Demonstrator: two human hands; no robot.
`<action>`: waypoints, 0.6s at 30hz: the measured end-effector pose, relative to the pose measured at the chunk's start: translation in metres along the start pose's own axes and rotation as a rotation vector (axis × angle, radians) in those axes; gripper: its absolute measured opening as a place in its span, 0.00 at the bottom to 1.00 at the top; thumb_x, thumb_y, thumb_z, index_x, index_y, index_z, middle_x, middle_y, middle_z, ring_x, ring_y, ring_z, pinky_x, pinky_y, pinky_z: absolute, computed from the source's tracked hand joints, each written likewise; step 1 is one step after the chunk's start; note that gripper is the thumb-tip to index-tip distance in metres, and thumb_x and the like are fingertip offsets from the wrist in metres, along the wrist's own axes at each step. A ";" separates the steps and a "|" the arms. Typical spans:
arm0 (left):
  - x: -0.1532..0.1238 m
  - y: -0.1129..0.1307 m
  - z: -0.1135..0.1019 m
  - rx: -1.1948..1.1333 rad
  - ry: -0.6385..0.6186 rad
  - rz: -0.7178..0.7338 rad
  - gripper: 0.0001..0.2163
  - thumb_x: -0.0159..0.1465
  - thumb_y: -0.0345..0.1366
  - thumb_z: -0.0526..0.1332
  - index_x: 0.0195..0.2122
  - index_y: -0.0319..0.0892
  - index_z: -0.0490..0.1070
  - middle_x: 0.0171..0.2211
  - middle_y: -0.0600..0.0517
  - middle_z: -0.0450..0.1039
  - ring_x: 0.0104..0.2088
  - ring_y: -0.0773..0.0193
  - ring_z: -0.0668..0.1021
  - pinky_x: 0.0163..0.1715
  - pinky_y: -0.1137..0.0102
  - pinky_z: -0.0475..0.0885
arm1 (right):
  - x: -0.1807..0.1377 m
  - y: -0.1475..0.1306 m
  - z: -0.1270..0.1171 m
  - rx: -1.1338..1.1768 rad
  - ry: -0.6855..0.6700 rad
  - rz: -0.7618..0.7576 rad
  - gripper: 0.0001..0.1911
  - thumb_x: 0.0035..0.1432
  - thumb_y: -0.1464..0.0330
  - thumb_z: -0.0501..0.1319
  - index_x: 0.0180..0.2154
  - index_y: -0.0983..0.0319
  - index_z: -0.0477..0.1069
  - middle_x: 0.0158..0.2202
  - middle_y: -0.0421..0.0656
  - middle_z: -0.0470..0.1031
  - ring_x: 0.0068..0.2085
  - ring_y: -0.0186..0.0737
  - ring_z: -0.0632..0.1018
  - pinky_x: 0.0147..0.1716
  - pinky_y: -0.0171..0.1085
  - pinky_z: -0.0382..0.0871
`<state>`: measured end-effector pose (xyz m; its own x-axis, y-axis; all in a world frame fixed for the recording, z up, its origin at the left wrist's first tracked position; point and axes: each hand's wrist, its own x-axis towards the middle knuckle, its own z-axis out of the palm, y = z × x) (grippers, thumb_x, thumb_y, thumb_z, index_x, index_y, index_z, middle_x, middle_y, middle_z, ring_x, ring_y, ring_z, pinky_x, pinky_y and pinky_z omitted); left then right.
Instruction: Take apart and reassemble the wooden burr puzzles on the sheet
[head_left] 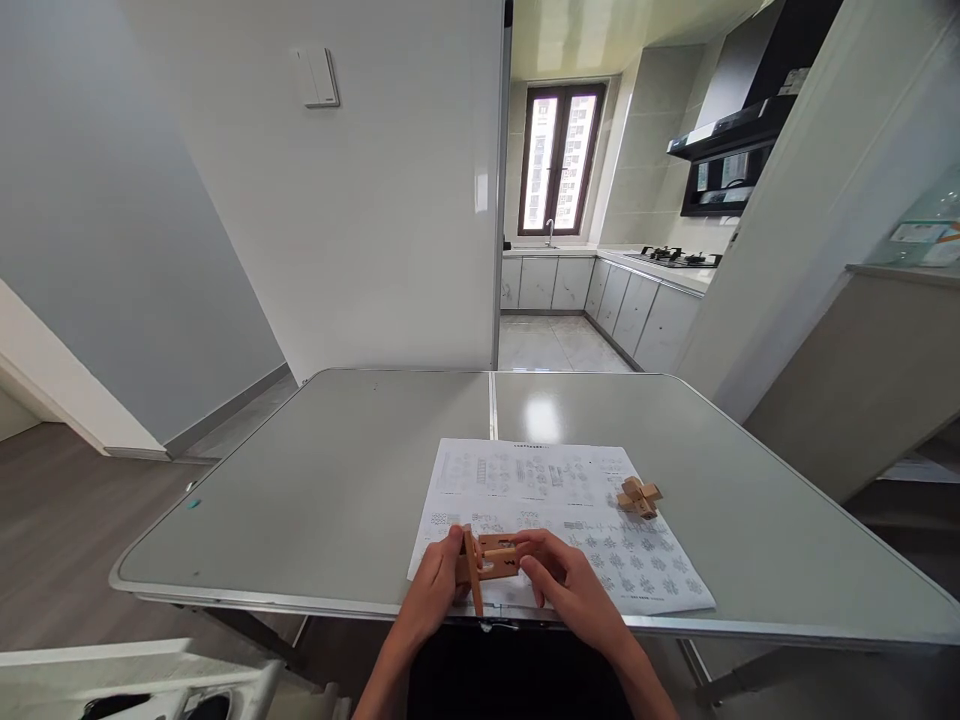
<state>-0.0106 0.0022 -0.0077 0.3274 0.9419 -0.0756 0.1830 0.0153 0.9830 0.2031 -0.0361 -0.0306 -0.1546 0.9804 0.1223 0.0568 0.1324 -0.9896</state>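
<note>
Near the table's front edge, my left hand [436, 578] grips a partly joined wooden interlocking puzzle [499, 571]. One flat wooden piece [472, 572] stands crosswise close to my left thumb, and other pieces with dark markings extend rightward from it. At the right end of these, my right hand [566, 578] has its thumb and index finger closed on a slim wooden stick. The sheet of printed diagrams [525, 490] lies flat under and beyond both hands. On the sheet's right side rests a small cross-shaped wooden puzzle [639, 497].
The grey-green table [337, 480] has a metal rim and a seam across its middle. A tiny teal scrap [193, 503] lies near its left edge. A white chair [135, 680] stands at the lower left. Beyond the table, a doorway opens to a kitchen.
</note>
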 end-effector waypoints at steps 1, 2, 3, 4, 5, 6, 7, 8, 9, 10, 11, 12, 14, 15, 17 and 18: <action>0.000 0.003 0.000 0.034 -0.016 0.006 0.31 0.69 0.65 0.45 0.28 0.41 0.69 0.25 0.53 0.65 0.26 0.64 0.65 0.27 0.71 0.61 | 0.000 0.000 0.000 -0.013 -0.032 -0.002 0.20 0.68 0.51 0.60 0.49 0.58 0.74 0.34 0.41 0.77 0.24 0.33 0.70 0.26 0.35 0.67; -0.001 0.005 0.000 0.062 -0.039 0.025 0.31 0.70 0.63 0.45 0.28 0.41 0.69 0.26 0.52 0.67 0.27 0.62 0.66 0.29 0.70 0.63 | -0.001 -0.001 0.000 -0.024 -0.064 -0.002 0.19 0.68 0.51 0.60 0.48 0.58 0.74 0.32 0.40 0.77 0.24 0.34 0.70 0.26 0.35 0.66; -0.001 0.008 0.000 0.083 -0.067 0.053 0.30 0.70 0.62 0.45 0.28 0.42 0.69 0.27 0.51 0.69 0.30 0.61 0.68 0.33 0.69 0.65 | -0.001 -0.001 0.000 -0.032 -0.091 -0.001 0.18 0.68 0.52 0.60 0.47 0.59 0.74 0.31 0.40 0.78 0.23 0.34 0.70 0.26 0.35 0.66; -0.001 0.010 0.001 0.096 -0.090 0.087 0.29 0.71 0.60 0.44 0.28 0.42 0.69 0.29 0.51 0.71 0.32 0.59 0.70 0.37 0.68 0.66 | -0.001 -0.001 0.000 -0.033 -0.112 0.001 0.18 0.68 0.52 0.60 0.46 0.59 0.74 0.30 0.40 0.78 0.23 0.33 0.69 0.26 0.35 0.65; -0.001 0.013 0.001 0.102 -0.106 0.118 0.29 0.72 0.59 0.43 0.28 0.42 0.69 0.31 0.50 0.72 0.34 0.58 0.71 0.40 0.67 0.66 | -0.001 -0.002 0.000 -0.029 -0.124 0.003 0.17 0.68 0.52 0.60 0.45 0.59 0.74 0.29 0.40 0.78 0.22 0.33 0.69 0.25 0.35 0.65; -0.001 0.014 0.001 0.104 -0.114 0.138 0.29 0.73 0.58 0.42 0.29 0.42 0.69 0.32 0.50 0.73 0.36 0.58 0.72 0.44 0.67 0.66 | -0.001 -0.002 0.000 -0.024 -0.129 0.007 0.17 0.68 0.52 0.60 0.44 0.59 0.73 0.29 0.40 0.79 0.22 0.33 0.69 0.25 0.35 0.65; -0.001 0.016 0.000 0.104 -0.119 0.143 0.29 0.73 0.57 0.42 0.30 0.42 0.69 0.34 0.50 0.74 0.38 0.57 0.73 0.46 0.66 0.66 | -0.001 -0.003 0.000 -0.020 -0.129 0.008 0.17 0.68 0.52 0.60 0.43 0.59 0.73 0.29 0.40 0.79 0.22 0.33 0.68 0.25 0.35 0.65; -0.001 0.016 0.000 0.100 -0.127 0.133 0.28 0.74 0.57 0.41 0.31 0.43 0.70 0.34 0.50 0.74 0.39 0.57 0.73 0.47 0.66 0.66 | -0.001 -0.003 0.000 -0.020 -0.131 0.007 0.16 0.68 0.52 0.60 0.42 0.59 0.72 0.29 0.40 0.79 0.22 0.33 0.69 0.25 0.35 0.65; -0.001 0.017 -0.001 0.090 -0.136 0.116 0.28 0.74 0.57 0.41 0.32 0.43 0.70 0.34 0.51 0.74 0.38 0.57 0.74 0.47 0.65 0.67 | -0.001 -0.004 0.000 -0.021 -0.134 0.004 0.16 0.68 0.52 0.60 0.42 0.59 0.72 0.29 0.40 0.79 0.22 0.33 0.69 0.25 0.35 0.64; -0.002 0.016 -0.002 0.075 -0.145 0.097 0.27 0.74 0.57 0.41 0.33 0.43 0.70 0.34 0.51 0.74 0.38 0.57 0.74 0.47 0.65 0.67 | -0.001 -0.004 0.000 -0.024 -0.138 0.001 0.16 0.69 0.53 0.60 0.42 0.59 0.72 0.29 0.40 0.79 0.23 0.33 0.69 0.25 0.35 0.64; -0.002 0.016 -0.002 0.060 -0.151 0.080 0.26 0.74 0.57 0.41 0.34 0.44 0.69 0.33 0.52 0.73 0.37 0.58 0.74 0.47 0.65 0.67 | -0.001 -0.004 -0.001 -0.028 -0.143 -0.003 0.16 0.69 0.53 0.60 0.42 0.59 0.72 0.29 0.40 0.79 0.23 0.34 0.69 0.26 0.35 0.65; -0.001 0.015 -0.003 0.047 -0.150 0.069 0.26 0.74 0.57 0.41 0.35 0.44 0.68 0.32 0.53 0.72 0.35 0.59 0.73 0.46 0.65 0.68 | -0.001 -0.003 -0.001 -0.030 -0.150 -0.004 0.16 0.69 0.53 0.60 0.42 0.59 0.72 0.29 0.40 0.80 0.23 0.34 0.70 0.26 0.35 0.65; -0.001 0.013 -0.003 0.039 -0.132 0.053 0.26 0.74 0.57 0.40 0.34 0.44 0.66 0.31 0.54 0.70 0.34 0.59 0.72 0.46 0.65 0.67 | -0.001 -0.002 -0.001 -0.038 -0.162 -0.002 0.16 0.69 0.53 0.60 0.42 0.59 0.73 0.29 0.40 0.80 0.24 0.35 0.70 0.27 0.35 0.66; 0.000 0.011 -0.003 0.046 -0.122 0.045 0.26 0.74 0.58 0.40 0.33 0.44 0.66 0.30 0.55 0.69 0.34 0.60 0.71 0.46 0.65 0.67 | -0.001 -0.002 -0.001 -0.041 -0.168 0.000 0.16 0.69 0.53 0.60 0.42 0.59 0.73 0.30 0.41 0.81 0.24 0.35 0.70 0.27 0.35 0.66; 0.001 0.010 -0.002 0.064 -0.107 0.035 0.27 0.73 0.59 0.39 0.32 0.44 0.65 0.29 0.55 0.68 0.35 0.59 0.70 0.46 0.65 0.66 | -0.001 -0.001 -0.001 -0.045 -0.177 0.003 0.16 0.69 0.52 0.60 0.42 0.58 0.72 0.30 0.41 0.81 0.24 0.35 0.71 0.27 0.35 0.66; 0.001 0.009 -0.002 0.072 -0.105 0.033 0.28 0.73 0.59 0.39 0.32 0.44 0.65 0.29 0.55 0.67 0.35 0.59 0.70 0.46 0.64 0.66 | 0.000 0.000 0.000 -0.045 -0.181 0.004 0.16 0.69 0.52 0.60 0.41 0.58 0.72 0.30 0.41 0.81 0.24 0.35 0.71 0.26 0.35 0.66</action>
<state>-0.0101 0.0041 0.0015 0.4285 0.9013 -0.0645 0.2355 -0.0425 0.9709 0.2035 -0.0364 -0.0303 -0.3295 0.9390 0.0989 0.1007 0.1391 -0.9851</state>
